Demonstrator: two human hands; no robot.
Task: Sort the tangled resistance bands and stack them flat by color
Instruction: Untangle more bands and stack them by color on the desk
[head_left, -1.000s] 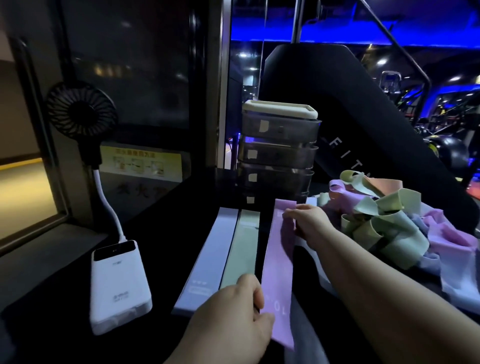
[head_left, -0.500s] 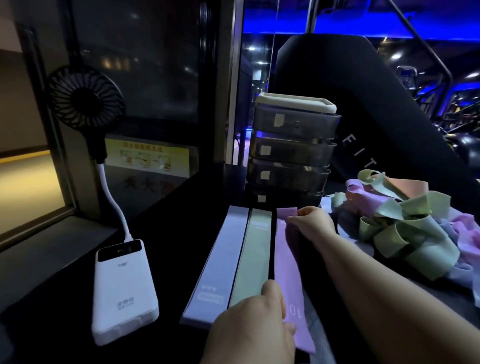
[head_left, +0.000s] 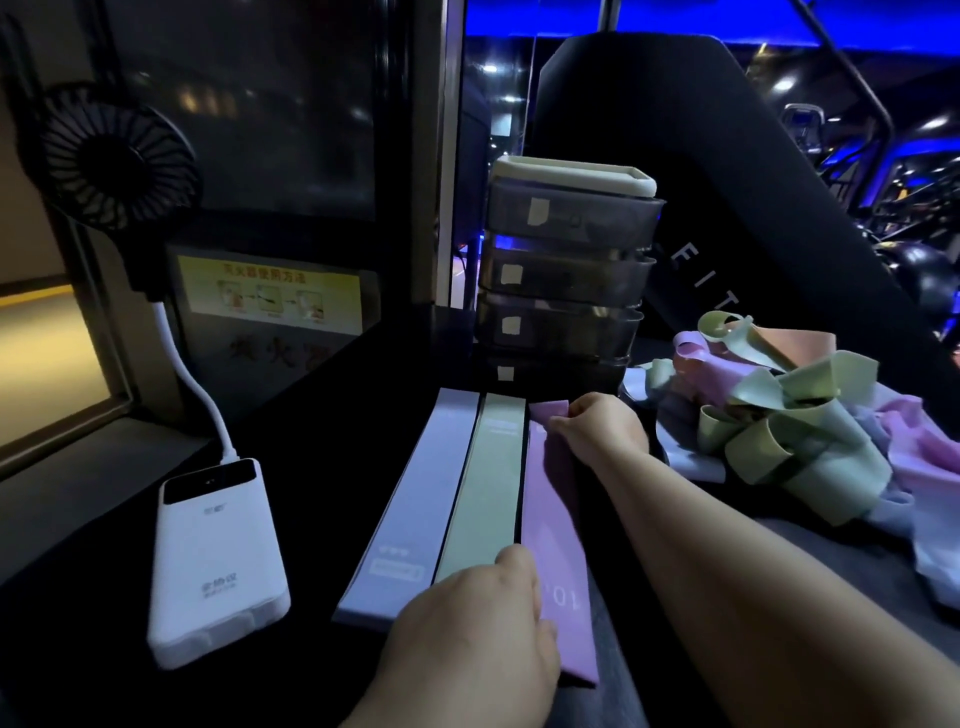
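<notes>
**Lay the purple band down straight**

Your right hand (head_left: 597, 428) pinches the far end of the purple band (head_left: 550, 519), up near the drawer box (head_left: 566, 270). Your left hand (head_left: 467, 629) is on the near end. Its fingers are tucked under and hard to see, but it looks like it grips the band there. The band runs long and flat between your two hands on the black table (head_left: 322, 467). It lies just beside the green band (head_left: 485, 493). A pale blue band (head_left: 415, 509) lies on the other side of the green one.

To do this step well, pull both ends gently so there is no wrinkle. Line the long edge up with the green band, close but not on top of it. The far corner sticks up by your right fingers, so press it flat before you let go. Put the far end down first, then the near end.

The tangled pile (head_left: 789, 431) sits to your right, apart from the neat row. Its green, purple and peach loops are all mixed up, so most of the job is left to do.

The room is dim, with blue lights far behind. A white power bank (head_left: 213, 561) lies on your left, and its cord goes up to a small black fan (head_left: 111, 166). Mind them when you reach.
</notes>
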